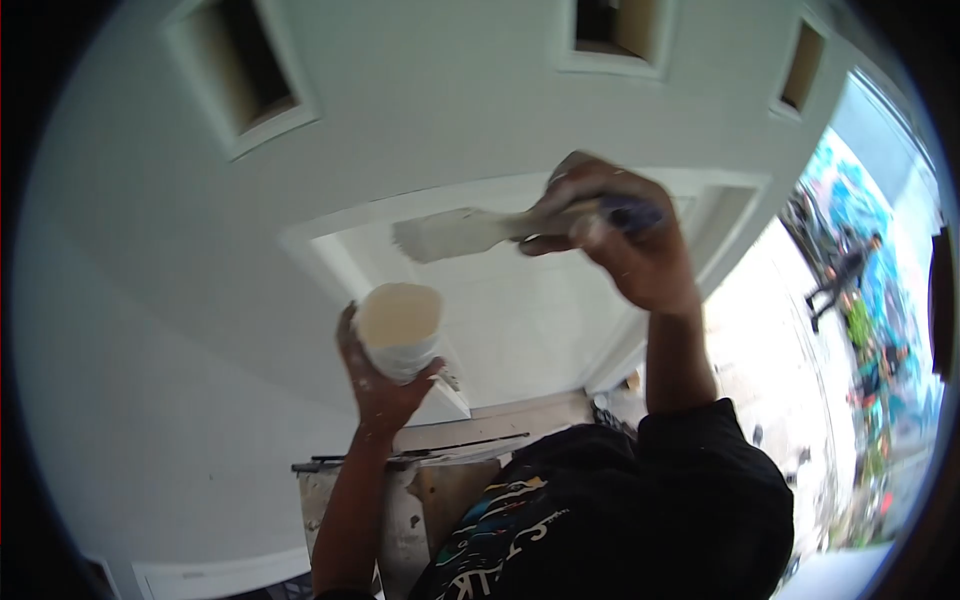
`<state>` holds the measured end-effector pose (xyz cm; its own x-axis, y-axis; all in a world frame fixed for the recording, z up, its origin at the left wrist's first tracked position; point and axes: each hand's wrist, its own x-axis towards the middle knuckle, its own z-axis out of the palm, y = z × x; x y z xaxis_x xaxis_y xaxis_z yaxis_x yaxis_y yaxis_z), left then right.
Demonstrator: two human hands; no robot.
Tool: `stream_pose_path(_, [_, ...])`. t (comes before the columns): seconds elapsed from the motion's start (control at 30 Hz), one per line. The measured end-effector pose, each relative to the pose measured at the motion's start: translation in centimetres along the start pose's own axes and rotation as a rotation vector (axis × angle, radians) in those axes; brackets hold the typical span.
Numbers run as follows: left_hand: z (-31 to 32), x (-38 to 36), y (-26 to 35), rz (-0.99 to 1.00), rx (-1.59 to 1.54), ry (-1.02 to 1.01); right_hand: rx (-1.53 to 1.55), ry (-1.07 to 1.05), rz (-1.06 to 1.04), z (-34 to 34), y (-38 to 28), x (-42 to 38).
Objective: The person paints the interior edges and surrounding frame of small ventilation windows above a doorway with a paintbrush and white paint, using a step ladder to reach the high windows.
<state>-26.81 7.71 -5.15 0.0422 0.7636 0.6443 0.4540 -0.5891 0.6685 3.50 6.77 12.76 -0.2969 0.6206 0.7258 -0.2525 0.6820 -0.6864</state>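
My right hand is closed around the handle of a paintbrush, held out level with its whitish bristles pointing left. Below and to the left of the bristles, my left hand grips a white plastic tub from underneath and the sides. Cream-white paint shows inside the tub. Brush and tub are apart. Pale smears mark the fingers of both hands.
A pale wall with small framed openings faces me, around a white recessed doorway. Below stands a worn wooden platform with thin dark rods on it. People are outside at right.
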Motion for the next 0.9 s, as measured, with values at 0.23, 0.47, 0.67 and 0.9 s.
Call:
stream_pose_path(0.23, [0.7,-0.6,2.0,-0.185,-0.008,-0.233,-0.041,0.246,0.092,-2.4,-0.2,-6.6])
stream_pose_path(0.47, [3.5,-1.6,1.3,-0.213,-0.071,-0.246,-0.244,0.359,-0.008,-2.3,-2.3,-8.2])
stream_pose_path(0.67, [3.2,-1.0,1.7,-0.065,0.033,-0.290,-0.322,0.374,0.011,-2.5,-3.2,-7.8])
stream_pose_path(0.9, [3.7,0.2,3.4,-0.022,-0.071,-0.252,-0.298,0.319,-0.056,-2.5,-1.9,-6.2])
